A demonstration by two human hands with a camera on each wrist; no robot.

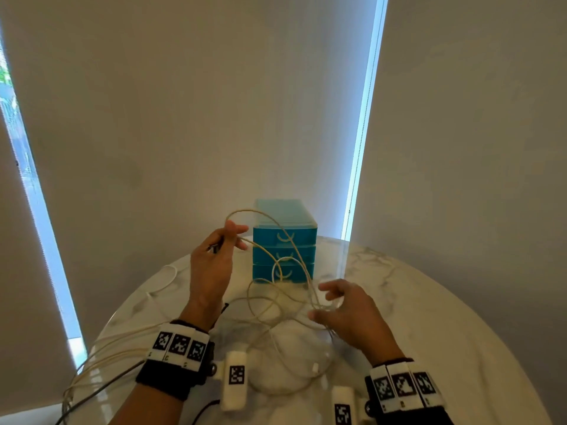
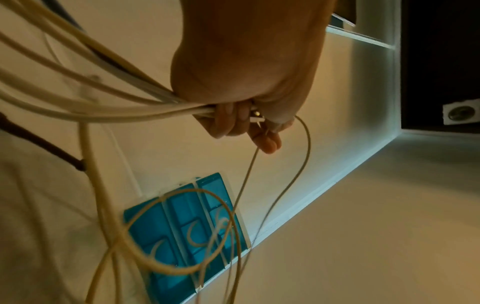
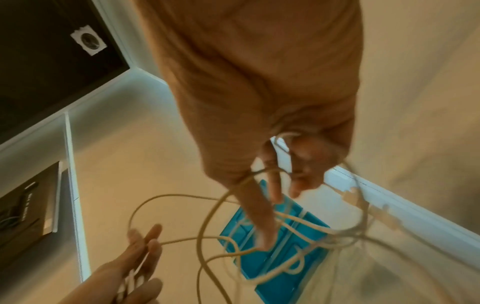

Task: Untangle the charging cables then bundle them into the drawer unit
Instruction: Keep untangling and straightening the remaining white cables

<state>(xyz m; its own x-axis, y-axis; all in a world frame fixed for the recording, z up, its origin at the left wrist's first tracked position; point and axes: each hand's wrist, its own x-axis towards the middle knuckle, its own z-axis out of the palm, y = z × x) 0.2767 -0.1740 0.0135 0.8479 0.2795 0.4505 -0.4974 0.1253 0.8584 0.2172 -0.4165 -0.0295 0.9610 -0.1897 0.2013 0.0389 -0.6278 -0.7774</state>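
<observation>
Several cream charging cables (image 1: 276, 302) loop in a tangle above the round marble table (image 1: 429, 317). My left hand (image 1: 214, 256) is raised left of the blue drawer unit (image 1: 283, 240) and grips a bundle of cable ends (image 2: 182, 107) in its curled fingers, with one thin loop arching over the fingertips. My right hand (image 1: 343, 308) hovers lower, in front of the unit, with fingers curled into the tangled strands (image 3: 285, 170). The drawer unit (image 2: 187, 230) has three drawers, all closed. More cables trail off the table's left edge (image 1: 101, 357).
The drawer unit stands at the table's far edge against pale blinds (image 1: 214, 118). A white plug end (image 1: 315, 368) lies on the table between my wrists. A dark cord (image 1: 202, 409) runs near the front edge.
</observation>
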